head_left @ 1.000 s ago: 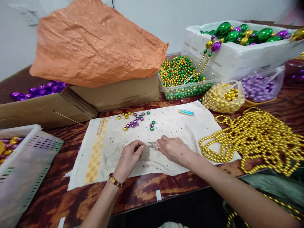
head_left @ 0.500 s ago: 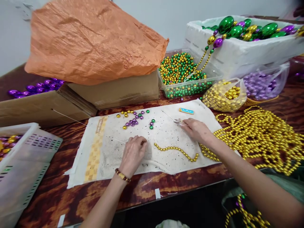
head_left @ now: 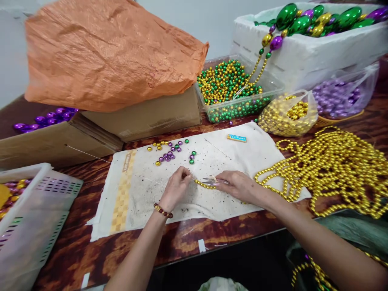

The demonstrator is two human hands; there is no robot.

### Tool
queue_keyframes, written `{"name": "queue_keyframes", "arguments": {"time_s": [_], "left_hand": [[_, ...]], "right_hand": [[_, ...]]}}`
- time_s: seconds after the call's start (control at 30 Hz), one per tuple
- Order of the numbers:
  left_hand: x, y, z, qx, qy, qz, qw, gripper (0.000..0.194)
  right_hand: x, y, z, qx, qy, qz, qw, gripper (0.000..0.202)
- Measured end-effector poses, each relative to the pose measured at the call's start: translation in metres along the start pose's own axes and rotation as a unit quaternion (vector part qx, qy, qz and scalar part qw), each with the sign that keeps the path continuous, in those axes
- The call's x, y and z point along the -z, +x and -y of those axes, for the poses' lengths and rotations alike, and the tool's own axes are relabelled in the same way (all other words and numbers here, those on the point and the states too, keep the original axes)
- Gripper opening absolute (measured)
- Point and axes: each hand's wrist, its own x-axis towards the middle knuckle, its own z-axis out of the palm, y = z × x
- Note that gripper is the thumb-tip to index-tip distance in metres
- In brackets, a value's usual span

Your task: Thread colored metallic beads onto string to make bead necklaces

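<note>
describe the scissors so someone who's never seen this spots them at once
Find the white cloth spread on the red-brown table. Right of its middle, the right hand holds the scissors, blades pointing toward the left hand. Unlike the rounded gold strand next to them, they show flat, pointed, silvery blades.

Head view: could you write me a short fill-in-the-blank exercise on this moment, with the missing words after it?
1. The ____ hand holds a bladed tool.
2. The bracelet is on the ____ wrist.
3. The loose beads on the cloth are gold, green and ____.
4. The heaped bead strands are ____.

Missing words: right; left; purple; gold.
</note>
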Motion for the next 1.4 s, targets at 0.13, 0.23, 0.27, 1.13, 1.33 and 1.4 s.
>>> {"name": "queue_keyframes", "arguments": {"time_s": [0.13,0.23,0.27,1.13,1.33,1.4], "left_hand": [[-0.002,-0.003,0.003,0.003,-0.106,-0.011,0.994,0.011],[-0.003,-0.003,0.002,-0.004,-0.157,-0.013,0.987,0.011],[-0.004,-0.003,0.002,-0.006,-0.184,-0.013,0.983,0.012],[-0.124,-0.003,-0.119,-0.216,0.205,0.184,0.937,0.011],[-0.12,-0.002,-0.116,-0.185,0.237,0.207,0.931,0.014],[-0.117,-0.002,-0.116,-0.173,0.223,0.213,0.935,0.015]], "right_hand": [[-0.003,0.004,0.005,0.016,-0.011,0.007,1.0,0.026],[0.01,-0.001,-0.002,0.009,-0.033,-0.01,0.999,0.027],[0.018,-0.005,-0.006,-0.006,-0.041,-0.024,0.999,0.027],[0.078,-0.147,-0.058,-0.142,-0.199,-0.042,0.969,0.026],[0.07,-0.15,-0.056,-0.127,-0.226,-0.029,0.965,0.024],[0.069,-0.15,-0.053,-0.123,-0.231,-0.023,0.965,0.023]]}}
